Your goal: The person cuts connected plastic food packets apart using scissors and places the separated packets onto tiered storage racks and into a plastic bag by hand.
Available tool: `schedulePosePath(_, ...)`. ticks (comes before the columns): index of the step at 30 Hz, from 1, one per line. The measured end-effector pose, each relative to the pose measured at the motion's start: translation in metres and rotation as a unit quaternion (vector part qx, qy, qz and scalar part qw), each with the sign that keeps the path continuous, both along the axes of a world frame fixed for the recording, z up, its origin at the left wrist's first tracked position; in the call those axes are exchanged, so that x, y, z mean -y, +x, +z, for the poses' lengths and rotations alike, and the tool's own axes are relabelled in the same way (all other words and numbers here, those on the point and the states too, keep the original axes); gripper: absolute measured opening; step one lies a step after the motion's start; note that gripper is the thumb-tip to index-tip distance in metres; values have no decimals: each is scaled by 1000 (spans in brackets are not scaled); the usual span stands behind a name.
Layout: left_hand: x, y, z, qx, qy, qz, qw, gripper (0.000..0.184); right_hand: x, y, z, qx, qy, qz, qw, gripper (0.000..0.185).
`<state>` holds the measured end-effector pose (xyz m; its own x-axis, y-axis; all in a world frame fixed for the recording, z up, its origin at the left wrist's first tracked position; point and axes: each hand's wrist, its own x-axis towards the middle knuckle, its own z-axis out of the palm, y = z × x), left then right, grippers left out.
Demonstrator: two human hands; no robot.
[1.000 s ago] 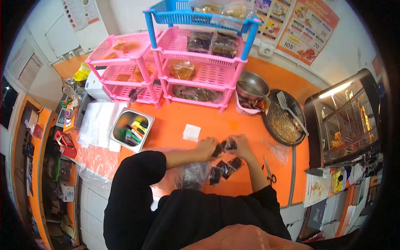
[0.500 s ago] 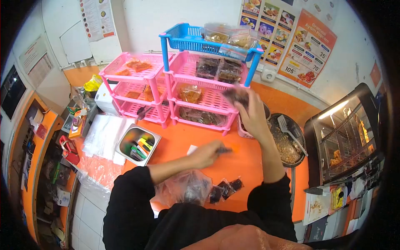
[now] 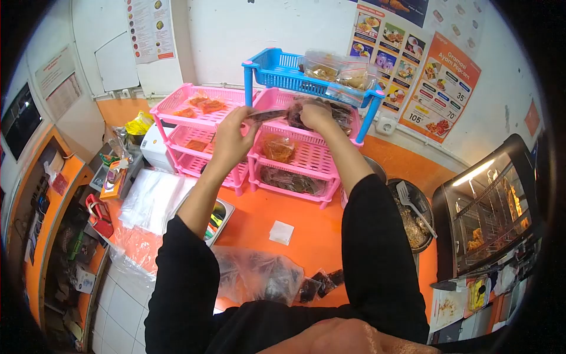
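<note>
Black flat packet (image 3: 269, 115) in left fingers (image 3: 239, 114)

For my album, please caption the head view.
Left hand and right hand handle dark packets at a pink rack.

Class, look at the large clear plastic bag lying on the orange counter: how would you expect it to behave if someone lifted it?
The clear plastic bag looks floppy; its thin film lies wrinkled and slumped. Dark contents towards its right end would probably make that end sag. Its glossy surface may feel slippery.
</note>
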<state>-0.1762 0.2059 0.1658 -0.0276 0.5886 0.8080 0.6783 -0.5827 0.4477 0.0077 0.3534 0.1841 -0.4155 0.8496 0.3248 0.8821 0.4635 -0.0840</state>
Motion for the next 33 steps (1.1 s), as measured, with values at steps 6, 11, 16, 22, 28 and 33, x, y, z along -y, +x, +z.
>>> schedulePosePath(6, -39, 12, -1, -42, -2, 16, 999, 22, -14, 2, -7, -5, 82, 58, 995, 46)
schedulePosePath(11, -64, 10, -5, -81, -28, 66, 994, 19, -25, 16, 8, -19, -281, 103, 954, 44)
schedulePosePath(16, -72, 14, -1, -106, -14, 135, 985, 17, -38, 16, 5, 184, -184, 124, 958, 52)
schedulePosePath(22, -72, 21, 6, -111, -47, 142, 983, 16, -27, 5, 19, 200, -249, 92, 943, 49)
schedulePosePath(28, -84, 11, -2, -99, -73, 132, 984, 20, -29, 9, 16, 199, -171, 153, 953, 53)
schedulePosePath(33, -83, 8, 3, -121, -114, 132, 977, 22, -21, 20, 9, 127, -128, 150, 972, 49)
